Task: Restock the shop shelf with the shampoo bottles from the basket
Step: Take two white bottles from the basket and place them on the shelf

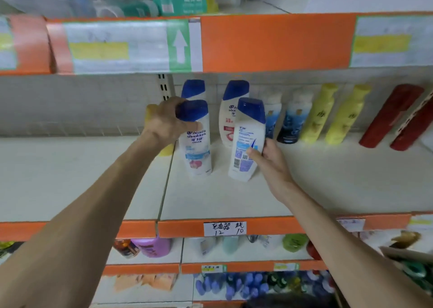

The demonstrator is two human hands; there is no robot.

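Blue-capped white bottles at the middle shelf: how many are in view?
4: front-left bottle gripped by the left hand, front-right bottle by the right hand, rear-left bottle and rear-right bottle behind them. Others may be hidden.

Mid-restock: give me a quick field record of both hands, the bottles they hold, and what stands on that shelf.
left hand: grips the blue cap of the front-left shampoo bottle, brand label facing out
right hand: holds the lower side of the front-right shampoo bottle, barcode toward the camera
back row: back-left bottle and back-right bottle, both blue-capped
right neighbours: dark blue bottles, yellow bottles, red bottles
shelf: white, orange front edge
basket: not clearly in view
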